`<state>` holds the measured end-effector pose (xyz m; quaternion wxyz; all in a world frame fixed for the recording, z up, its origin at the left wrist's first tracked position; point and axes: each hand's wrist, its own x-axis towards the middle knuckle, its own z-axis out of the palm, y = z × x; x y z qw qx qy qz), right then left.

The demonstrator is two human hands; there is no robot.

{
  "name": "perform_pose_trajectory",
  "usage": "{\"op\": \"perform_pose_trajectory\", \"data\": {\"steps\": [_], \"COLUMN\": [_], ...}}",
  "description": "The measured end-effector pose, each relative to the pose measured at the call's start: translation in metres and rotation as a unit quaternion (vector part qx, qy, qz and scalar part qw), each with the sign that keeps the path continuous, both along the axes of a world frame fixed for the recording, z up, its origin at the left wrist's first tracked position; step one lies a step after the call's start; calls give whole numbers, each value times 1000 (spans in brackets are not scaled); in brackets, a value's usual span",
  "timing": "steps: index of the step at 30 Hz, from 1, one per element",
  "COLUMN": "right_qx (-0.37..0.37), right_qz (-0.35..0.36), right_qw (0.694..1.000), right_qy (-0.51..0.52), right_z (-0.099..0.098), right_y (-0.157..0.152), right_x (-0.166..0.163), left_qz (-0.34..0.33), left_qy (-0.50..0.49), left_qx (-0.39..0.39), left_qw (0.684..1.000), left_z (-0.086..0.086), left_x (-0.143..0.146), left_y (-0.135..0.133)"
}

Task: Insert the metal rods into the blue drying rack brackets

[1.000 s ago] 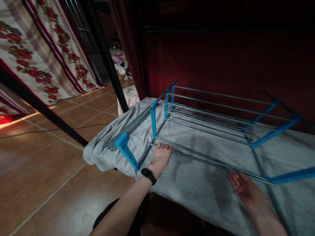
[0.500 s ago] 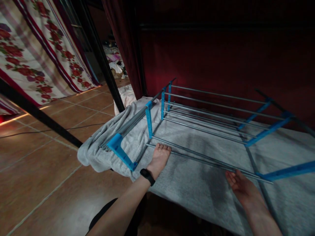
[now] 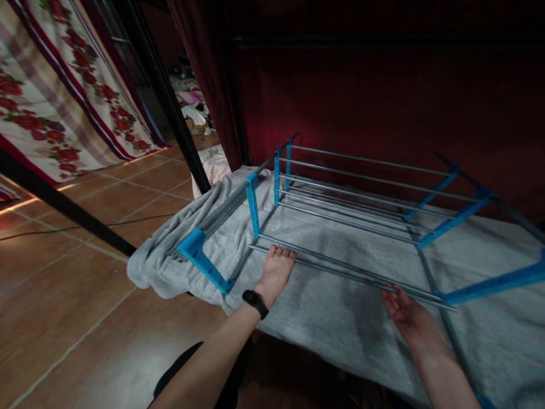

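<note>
A rack frame of metal rods and blue plastic brackets (image 3: 254, 207) lies on the bed. Along its near side runs a loose-looking metal rod (image 3: 336, 272), close beside another rod of the frame. My left hand (image 3: 279, 267), with a black band on the wrist, is wrapped over this near rod toward its left end. Farther right, my right hand (image 3: 404, 312) has its thumb and fingers on the same rod, palm turned up. Beyond the right hand, a long blue bracket (image 3: 498, 282) slants up to the right.
Grey blanket (image 3: 332, 321) covers the bed, bunched at the left end. Black bed posts (image 3: 168, 94) stand at the left, over a tiled floor (image 3: 93, 301) with a dark cable. Dark red cloth (image 3: 361, 108) hangs behind; a floral curtain (image 3: 80, 74) hangs far left.
My right hand's fingers have closed around the rod from a looser, more open pose. The left hand keeps its hold. The view has shifted slightly, so the rack appears a little farther left.
</note>
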<state>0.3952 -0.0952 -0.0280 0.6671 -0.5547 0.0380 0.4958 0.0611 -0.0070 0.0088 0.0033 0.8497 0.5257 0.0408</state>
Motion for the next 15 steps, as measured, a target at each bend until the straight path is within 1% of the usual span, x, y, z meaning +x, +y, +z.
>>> {"op": "perform_pose_trajectory", "data": {"steps": [8,15], "right_qx": [31,40], "right_qz": [-2,-3], "right_qw": [999,999], "right_qy": [10,29], "right_z": [-1,8], "right_y": [1,3], "right_x": [-6,-11], "left_qz": [-9,-26], "left_qy": [-13,-44], "left_qx": [0,26], "left_qw": [1000,998], "left_z": [7,14], "left_x": [6,8], "left_y": [-1,-9]}}
